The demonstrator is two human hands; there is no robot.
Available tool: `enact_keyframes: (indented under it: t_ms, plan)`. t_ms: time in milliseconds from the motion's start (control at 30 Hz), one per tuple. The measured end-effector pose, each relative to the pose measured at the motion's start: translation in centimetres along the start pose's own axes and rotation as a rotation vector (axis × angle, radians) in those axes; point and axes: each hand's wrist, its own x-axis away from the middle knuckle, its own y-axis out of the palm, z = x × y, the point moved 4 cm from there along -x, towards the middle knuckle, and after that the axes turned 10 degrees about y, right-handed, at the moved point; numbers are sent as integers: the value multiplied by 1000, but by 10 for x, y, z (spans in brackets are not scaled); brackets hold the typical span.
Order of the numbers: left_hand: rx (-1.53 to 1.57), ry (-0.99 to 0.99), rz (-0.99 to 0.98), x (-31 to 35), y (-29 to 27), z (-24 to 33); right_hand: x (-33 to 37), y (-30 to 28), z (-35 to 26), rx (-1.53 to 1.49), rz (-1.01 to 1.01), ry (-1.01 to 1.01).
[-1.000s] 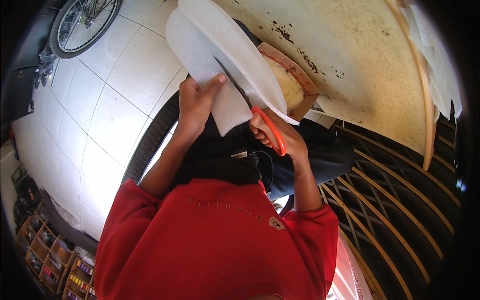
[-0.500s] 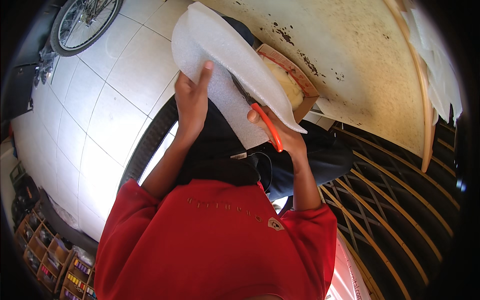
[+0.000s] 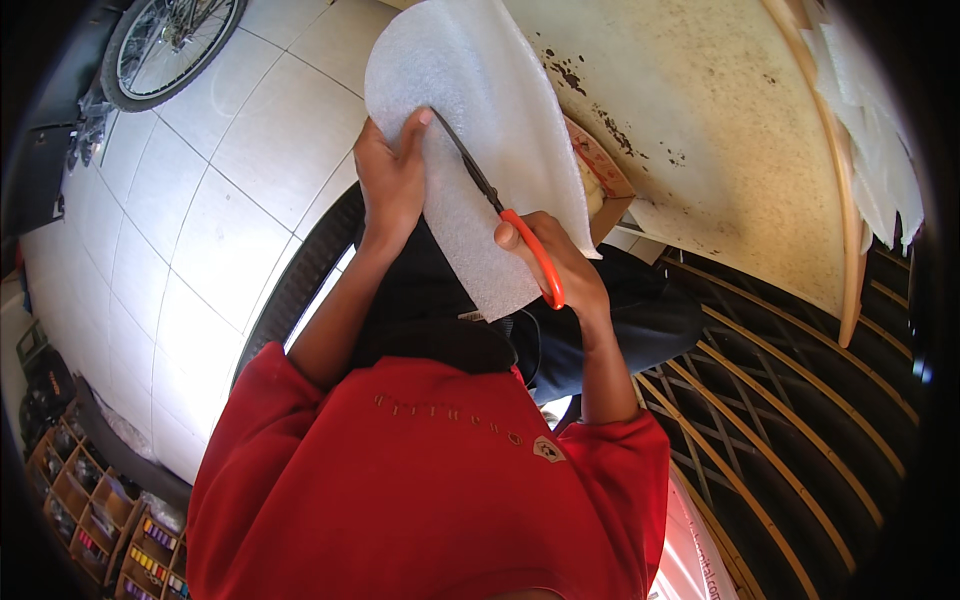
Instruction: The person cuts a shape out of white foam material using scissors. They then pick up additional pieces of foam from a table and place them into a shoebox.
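"Right hand (image 3: 568,262) is grasping the orange-handled, black-bladed scissors (image 3: 513,219); where's the thin white foam sheet (image 3: 500,110) lying?"

"Between both hands: left hand (image 3: 392,182) is pinching its left edge, blades (image 3: 465,154) pointing up-left, tips resting beside that thumb (image 3: 413,133)."

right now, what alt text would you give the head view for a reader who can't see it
A person's right hand holds orange-handled scissors, blades against a white foam sheet gripped by the left hand. A cardboard box shows partly behind the sheet, a bicycle wheel at upper left.
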Motion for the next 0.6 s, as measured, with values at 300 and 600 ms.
enact_keyframes:
  t_ms: [300, 600]
  plan:
    - [-123, 106, -63, 8, 4, 17, -13, -1, -11, -25, 6, -50]
    - [91, -96, -149, 15, 3, 15, -14, 7, -18, -178, -54, 7]
